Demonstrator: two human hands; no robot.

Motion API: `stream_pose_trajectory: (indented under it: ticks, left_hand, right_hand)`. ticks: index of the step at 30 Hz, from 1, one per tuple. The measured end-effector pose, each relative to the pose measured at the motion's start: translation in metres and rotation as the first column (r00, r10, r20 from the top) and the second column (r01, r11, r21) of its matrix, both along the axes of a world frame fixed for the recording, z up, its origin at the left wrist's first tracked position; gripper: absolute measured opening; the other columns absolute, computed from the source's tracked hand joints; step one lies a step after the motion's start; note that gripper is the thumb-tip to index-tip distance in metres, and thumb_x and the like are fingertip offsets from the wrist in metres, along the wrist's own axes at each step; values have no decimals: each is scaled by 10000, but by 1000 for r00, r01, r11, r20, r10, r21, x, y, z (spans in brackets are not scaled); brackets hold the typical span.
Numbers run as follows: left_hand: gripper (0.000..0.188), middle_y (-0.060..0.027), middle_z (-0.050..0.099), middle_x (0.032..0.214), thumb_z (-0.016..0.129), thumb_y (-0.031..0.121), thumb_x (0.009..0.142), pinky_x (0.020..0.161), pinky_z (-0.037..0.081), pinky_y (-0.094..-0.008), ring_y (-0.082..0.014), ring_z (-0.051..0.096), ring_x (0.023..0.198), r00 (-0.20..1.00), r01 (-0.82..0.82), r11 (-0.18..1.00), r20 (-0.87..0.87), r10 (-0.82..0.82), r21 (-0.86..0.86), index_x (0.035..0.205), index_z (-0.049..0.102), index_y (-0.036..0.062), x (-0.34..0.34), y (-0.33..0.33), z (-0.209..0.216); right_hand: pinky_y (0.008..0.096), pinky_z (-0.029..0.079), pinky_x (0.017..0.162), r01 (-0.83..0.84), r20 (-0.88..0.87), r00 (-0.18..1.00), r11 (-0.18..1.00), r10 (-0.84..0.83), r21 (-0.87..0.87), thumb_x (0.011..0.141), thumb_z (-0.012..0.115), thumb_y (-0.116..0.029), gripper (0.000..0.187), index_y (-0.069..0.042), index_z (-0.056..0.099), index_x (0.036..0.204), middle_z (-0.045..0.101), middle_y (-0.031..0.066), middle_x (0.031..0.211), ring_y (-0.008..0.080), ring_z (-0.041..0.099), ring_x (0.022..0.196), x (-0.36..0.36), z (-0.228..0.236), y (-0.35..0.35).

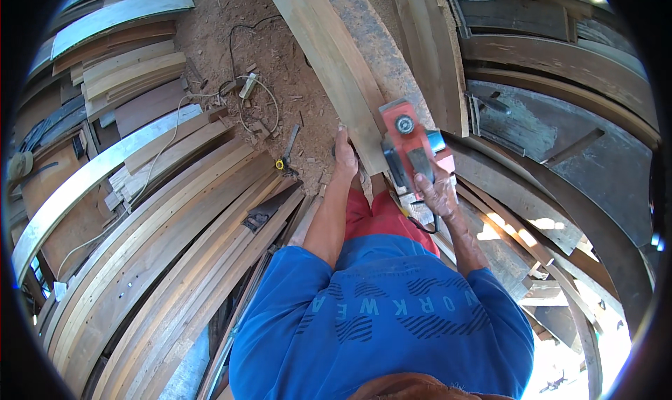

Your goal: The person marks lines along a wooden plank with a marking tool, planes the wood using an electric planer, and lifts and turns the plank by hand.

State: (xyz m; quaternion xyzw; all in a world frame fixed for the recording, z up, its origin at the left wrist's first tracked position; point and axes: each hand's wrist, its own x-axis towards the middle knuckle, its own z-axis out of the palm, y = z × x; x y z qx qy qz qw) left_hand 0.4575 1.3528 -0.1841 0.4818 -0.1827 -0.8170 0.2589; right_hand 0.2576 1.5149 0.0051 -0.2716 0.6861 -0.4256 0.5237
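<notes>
head cam | worn on head, faces steeply down | near hands | one fisheye view
</notes>
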Motion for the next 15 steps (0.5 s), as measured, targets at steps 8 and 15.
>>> stream_pose_trajectory:
  ticks: [8,15]
  left_hand:
    - [653,-88,599,1333,298,583,1049,1056,442,-384,-238,578,1196,996,-85,993,-12,86,77,1410,487,73,-9,3,16]
    - [685,-94,601,1323,315,620,1029,1080,426,-434,-261,573,1212,990,-142,983,8,142,117,1391,483,63,-5,9,4]
  right_hand:
    - [409,546,751,-52,-60,997,994,58,92,920,668,-396,532,65,603,1179,701,213,855,289,703,790,26,-7,-32]
    - [435,537,794,-90,-268,961,993,67,-74,918,634,-479,613,44,596,1236,693,235,895,338,696,872,13,-27,-187]
